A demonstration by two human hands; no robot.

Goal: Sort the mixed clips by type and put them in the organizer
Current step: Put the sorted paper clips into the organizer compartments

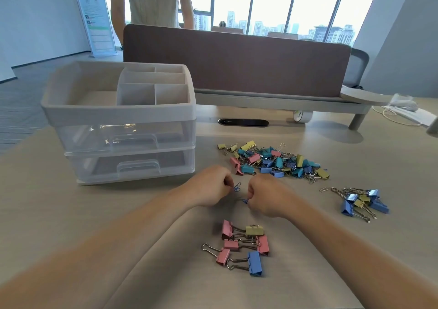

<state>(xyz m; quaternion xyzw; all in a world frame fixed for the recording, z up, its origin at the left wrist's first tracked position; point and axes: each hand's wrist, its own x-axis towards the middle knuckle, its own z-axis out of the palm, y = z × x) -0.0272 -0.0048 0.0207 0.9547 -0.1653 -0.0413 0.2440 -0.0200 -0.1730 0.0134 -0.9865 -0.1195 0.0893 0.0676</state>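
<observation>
Our left hand [211,185] pinches blue paper clips [237,187] & right hand [265,195] pinches another blue clip [244,201], prob. unhooking them to sort apart from the binder clips [272,160] before the organizer [118,115].

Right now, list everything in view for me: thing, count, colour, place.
organizer: one, white top, clear drawers, left
mixed clip pile: one, yellow, teal, pink, blue, right of the organizer
near binder clips: six, four pink, one yellow, one blue, front centre
right binder clips: several, blue and yellow, far right
blue paper clips: at least two, blue, centre, in front of the pile
divider: one, brown, at the back
tape roll: one, white, below the divider
left hand: grip pinching blue paper clips
right hand: grip pinching one blue paper clip
</observation>
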